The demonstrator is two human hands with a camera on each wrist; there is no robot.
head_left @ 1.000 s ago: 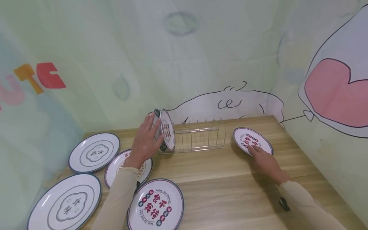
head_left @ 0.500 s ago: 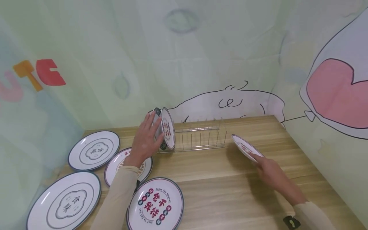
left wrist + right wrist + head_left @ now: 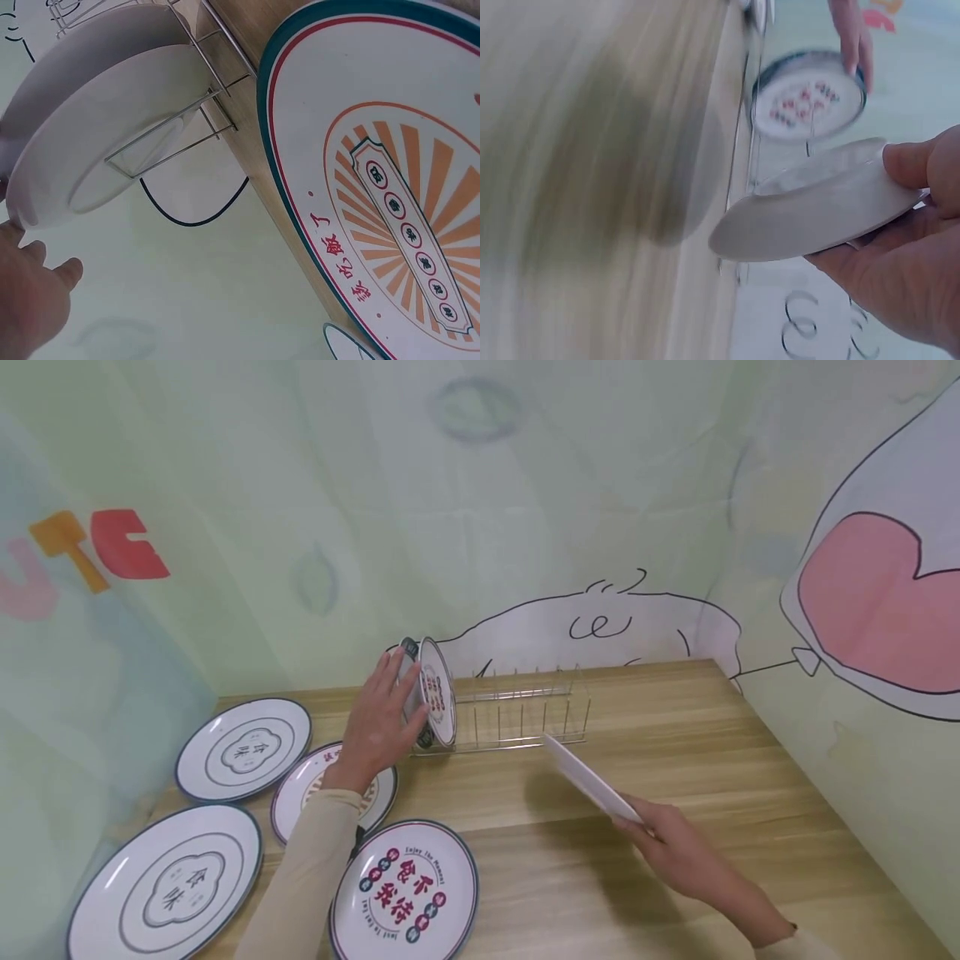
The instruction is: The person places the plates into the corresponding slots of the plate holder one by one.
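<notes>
At the wire rack's point(image 3: 517, 746) left end, two plates stand on edge, leaning slightly. The front plate point(image 3: 438, 693) has red lettering; the dark-rimmed plate point(image 3: 408, 648) behind it is mostly covered by my left hand point(image 3: 372, 722). That hand holds the pair by the near edge, thumb side toward the front plate and the other fingers behind. My right hand point(image 3: 678, 852) pinches a small white plate point(image 3: 588, 779) by its rim, thumb on one face and fingers under the other. In the right wrist view this plate point(image 3: 817, 214) tilts in the air, apart from the rack.
Several plates lie flat at left: two with grey emblems point(image 3: 251, 706) point(image 3: 112, 893), one with an orange sunburst point(image 3: 300, 67) under the left forearm, and one with red lettering point(image 3: 405, 935) in front. A patterned cloth wall point(image 3: 375, 527) rises behind the wooden table point(image 3: 712, 760).
My right hand has lifted the small plate off the table at right, turned it steeply on edge and carried it left toward the rack. The left hand has stayed at the standing plates.
</notes>
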